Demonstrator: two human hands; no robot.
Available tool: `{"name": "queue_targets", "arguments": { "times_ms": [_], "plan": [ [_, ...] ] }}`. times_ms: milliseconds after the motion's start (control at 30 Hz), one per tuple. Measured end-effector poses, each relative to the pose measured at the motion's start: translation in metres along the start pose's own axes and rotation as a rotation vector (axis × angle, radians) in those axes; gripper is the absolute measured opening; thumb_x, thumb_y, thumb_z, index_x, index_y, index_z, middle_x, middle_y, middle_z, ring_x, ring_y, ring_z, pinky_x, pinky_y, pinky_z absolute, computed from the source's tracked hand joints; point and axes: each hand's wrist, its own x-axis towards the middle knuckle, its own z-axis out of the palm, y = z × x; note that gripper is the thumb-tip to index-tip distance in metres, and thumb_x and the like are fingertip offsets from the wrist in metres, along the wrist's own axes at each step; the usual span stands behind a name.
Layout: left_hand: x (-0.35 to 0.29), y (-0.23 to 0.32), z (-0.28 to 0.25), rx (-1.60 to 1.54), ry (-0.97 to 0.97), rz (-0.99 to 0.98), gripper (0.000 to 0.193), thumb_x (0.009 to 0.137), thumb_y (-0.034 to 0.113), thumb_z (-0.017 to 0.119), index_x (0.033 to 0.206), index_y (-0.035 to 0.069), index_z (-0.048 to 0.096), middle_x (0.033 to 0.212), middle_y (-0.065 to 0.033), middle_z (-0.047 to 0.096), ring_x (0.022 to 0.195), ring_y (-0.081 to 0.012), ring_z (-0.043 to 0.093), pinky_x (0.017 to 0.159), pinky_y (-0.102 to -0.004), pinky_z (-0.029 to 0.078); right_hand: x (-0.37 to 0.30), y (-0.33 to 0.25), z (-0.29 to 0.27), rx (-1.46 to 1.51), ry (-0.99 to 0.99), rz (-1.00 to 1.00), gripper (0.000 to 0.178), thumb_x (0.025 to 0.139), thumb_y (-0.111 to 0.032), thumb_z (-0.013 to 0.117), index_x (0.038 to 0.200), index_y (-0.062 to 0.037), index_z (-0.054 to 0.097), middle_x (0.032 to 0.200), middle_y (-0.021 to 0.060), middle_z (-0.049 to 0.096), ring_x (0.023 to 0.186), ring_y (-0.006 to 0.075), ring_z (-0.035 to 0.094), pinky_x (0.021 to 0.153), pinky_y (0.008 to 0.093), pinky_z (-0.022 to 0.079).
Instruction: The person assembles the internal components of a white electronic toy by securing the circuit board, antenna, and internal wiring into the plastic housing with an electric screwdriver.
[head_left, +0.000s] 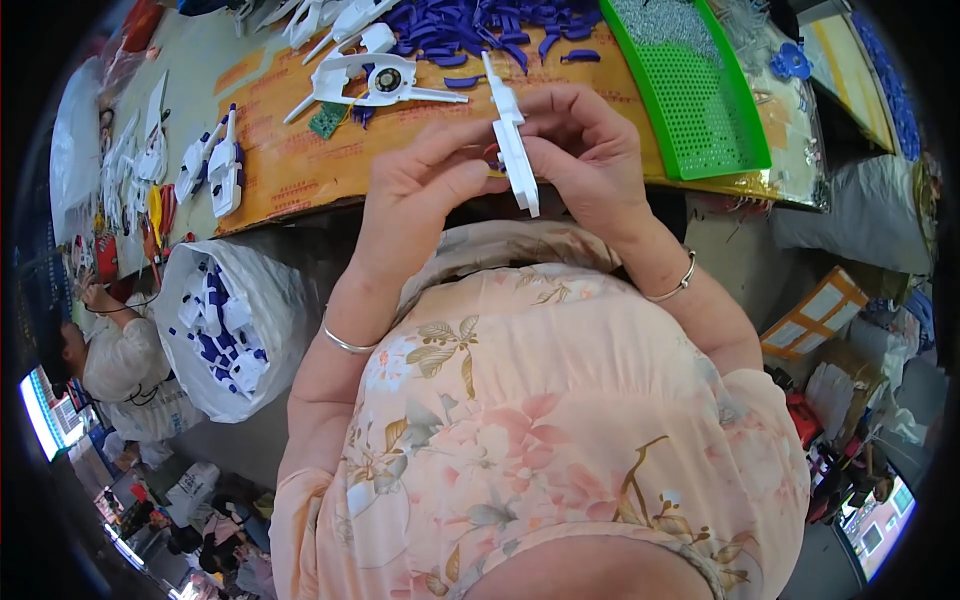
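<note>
Between my two hands a white plastic housing piece stands nearly on edge, its narrow end pointing away from me. My right hand grips it from the right, thumb against its side and fingers curled behind. From the left, my left hand closes on it with thumb and forefinger. A small reddish bit shows at the left fingertips; I cannot make out what it is. Just beyond lies an open white housing with a round black part, and a small green circuit board beside it on thin wires.
Purple plastic pieces are heaped at the far side. A green perforated tray with small metal parts stands at the right. White-and-purple assemblies lie left, above a white sack of similar ones. Another person sits at far left.
</note>
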Motion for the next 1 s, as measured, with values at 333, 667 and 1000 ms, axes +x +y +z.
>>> {"name": "queue_targets", "arguments": {
  "times_ms": [333, 667, 1000],
  "plan": [
    [0.002, -0.014, 0.010, 0.455, 0.147, 0.323, 0.014, 0.083, -0.006, 0.060, 0.097, -0.002, 0.060, 0.089, -0.0033, 0.060, 0.084, -0.0104, 0.061, 0.075, -0.0227, 0.051, 0.003, -0.002, -0.003, 0.061, 0.060, 0.061, 0.024, 0.083, 0.002, 0.062, 0.106, -0.0005, 0.056, 0.088, 0.0056, 0.066, 0.078, 0.0090, 0.062, 0.069, 0.0213, 0.052],
    [0.024, -0.011, -0.004, 0.888, 0.105, 0.730, 0.006, 0.082, -0.005, 0.057, 0.083, 0.000, 0.054, 0.071, -0.0100, 0.053, 0.061, -0.0204, 0.055, 0.054, -0.0291, 0.043, 0.003, -0.013, -0.003, -0.102, 0.103, 0.101, 0.022, 0.089, -0.003, 0.055, 0.111, 0.0019, 0.057, 0.096, 0.0055, 0.063, 0.082, 0.0070, 0.059, 0.075, 0.0208, 0.047],
    [0.029, 0.008, -0.007, 1.081, 0.243, 0.944, 0.009, 0.075, -0.007, 0.058, 0.078, 0.000, 0.054, 0.067, -0.0110, 0.052, 0.059, -0.0224, 0.054, 0.053, -0.0300, 0.043, 0.003, -0.020, 0.005, -0.561, 0.012, -0.173, 0.019, 0.080, -0.006, 0.066, 0.097, 0.0010, 0.061, 0.068, -0.0011, 0.055, 0.055, 0.0032, 0.047, 0.048, 0.0200, 0.039]
  ]
}}
